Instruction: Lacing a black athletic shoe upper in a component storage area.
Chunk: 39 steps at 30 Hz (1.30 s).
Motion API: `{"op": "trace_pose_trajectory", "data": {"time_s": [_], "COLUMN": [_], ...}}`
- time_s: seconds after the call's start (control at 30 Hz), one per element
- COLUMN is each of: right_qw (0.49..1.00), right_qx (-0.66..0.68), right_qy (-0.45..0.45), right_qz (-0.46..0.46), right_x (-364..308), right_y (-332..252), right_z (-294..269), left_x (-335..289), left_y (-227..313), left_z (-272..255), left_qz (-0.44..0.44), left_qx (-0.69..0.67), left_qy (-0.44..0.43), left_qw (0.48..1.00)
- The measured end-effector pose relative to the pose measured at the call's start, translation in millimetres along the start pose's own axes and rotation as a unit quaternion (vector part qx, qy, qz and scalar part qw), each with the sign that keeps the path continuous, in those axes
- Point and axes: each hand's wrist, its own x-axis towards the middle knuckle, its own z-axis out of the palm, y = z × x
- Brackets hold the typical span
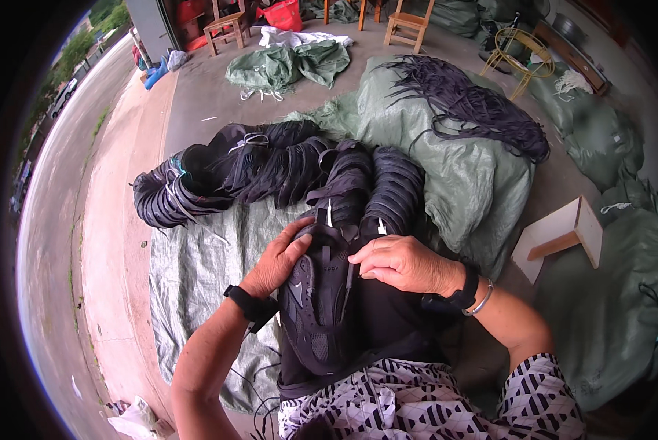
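Black shoe upper (322, 301) lies on person's dark-clothed lap, toe end toward body. Left hand (278, 260) grips its collar end, thumb on top. Right hand (402, 264) has fingers bunched narrow by upper's right edge; cannot tell whether they pinch anything. Just beyond, stacked dark uppers (398, 187); farther right, dark strand bundle (476, 114) on green sheeting (468, 187).

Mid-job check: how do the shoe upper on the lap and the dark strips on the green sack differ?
The upper is one shaped piece with a pale side mark; the strips are many long, thin pieces. The left hand holds the upper; no hand touches the strips. The upper lies on the lap, the strips in a heap on the green sack. Both are dark.
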Motion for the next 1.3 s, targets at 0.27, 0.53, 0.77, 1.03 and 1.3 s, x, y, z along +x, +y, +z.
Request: {"op": "trace_pose_trajectory", "data": {"time_s": [0.27, 0.53, 0.77, 1.03, 1.3], "right_qw": [0.999, 0.988, 0.936, 0.99, 0.991], "right_qx": [-0.031, -0.141, -0.157, -0.022, -0.125], "right_qy": [-0.026, 0.039, 0.293, 0.137, 0.006], "right_qz": [-0.03, -0.051, 0.119, 0.009, 0.045], "right_x": [0.5, -12.9, -81.2, 6.3, 30.9], "right_y": [1.3, -51.2, -156.7, -58.5, -20.4], "right_z": [15.3, 9.5, -45.4, 26.7, 49.2], "left_x": [-54.9, -60.4, -87.2, -89.4, -90.0], "left_y": [7.4, -5.3, -1.2, -18.8, -19.2], "left_z": [19.3, 13.6, 30.6, 33.5, 34.2], "left_qz": [0.123, 0.128, 0.124, 0.15, 0.149], "left_qx": [0.165, 0.05, 0.143, 0.119, 0.172], "left_qy": [0.121, 0.134, 0.183, 0.142, 0.142], "left_qw": [0.971, 0.981, 0.965, 0.971, 0.963]}}
